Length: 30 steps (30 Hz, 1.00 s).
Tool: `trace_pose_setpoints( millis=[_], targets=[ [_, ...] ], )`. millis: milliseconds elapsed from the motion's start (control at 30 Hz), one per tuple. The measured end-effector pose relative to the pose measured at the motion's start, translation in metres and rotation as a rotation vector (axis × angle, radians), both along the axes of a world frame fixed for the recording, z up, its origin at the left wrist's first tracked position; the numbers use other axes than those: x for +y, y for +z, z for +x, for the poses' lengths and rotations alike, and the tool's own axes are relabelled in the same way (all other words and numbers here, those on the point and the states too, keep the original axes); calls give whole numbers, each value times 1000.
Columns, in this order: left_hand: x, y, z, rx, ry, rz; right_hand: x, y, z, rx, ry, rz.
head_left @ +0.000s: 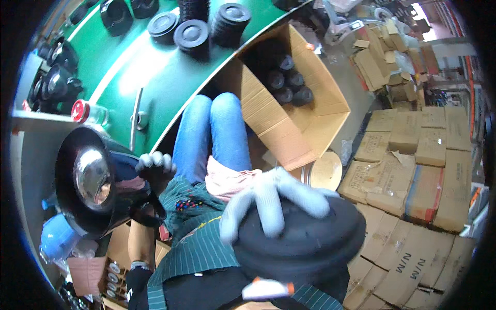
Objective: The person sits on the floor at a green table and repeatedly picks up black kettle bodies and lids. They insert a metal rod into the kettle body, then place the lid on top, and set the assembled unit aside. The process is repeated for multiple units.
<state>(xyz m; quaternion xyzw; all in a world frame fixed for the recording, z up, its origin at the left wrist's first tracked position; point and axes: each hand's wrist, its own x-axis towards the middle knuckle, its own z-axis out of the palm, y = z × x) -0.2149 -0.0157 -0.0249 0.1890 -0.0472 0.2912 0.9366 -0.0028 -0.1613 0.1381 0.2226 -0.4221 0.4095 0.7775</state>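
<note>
My left hand (156, 164), in a grey-white glove, is closed on a glossy black jug-shaped housing (67, 175) at the left. The housing is tilted with its wide mouth toward me, and a shiny, mirror-like surface shows inside. Part of its handle (151, 212) sticks out below the hand. Close to the camera, my right hand (274, 199), gloved too, grips a large round black base (305, 232) from above. Its fingers are spread over the top, while the thumb is mostly hidden. The two black parts are apart from each other.
On the green table (170, 77) stand stacks of round black discs (191, 35). A red-lidded clear jar (82, 111) is at its left. An open carton (325, 119) holding several black stacks stands right of my knees. Piled cardboard boxes (398, 186) fill the right side.
</note>
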Motion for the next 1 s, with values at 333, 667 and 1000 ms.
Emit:
trace_pose_setpoints(
  millis=[333, 667, 1000],
  targets=[
    [-10, -7, -5, 101, 19, 130, -16, 10, -3, -217, -29, 172],
    [-15, -1, 3, 119, -84, -69, -69, -5, 39, 13, 183, -216],
    [-12, 28, 29, 242, -204, -71, -148, -9, 82, 561, -33, -344]
  ],
)
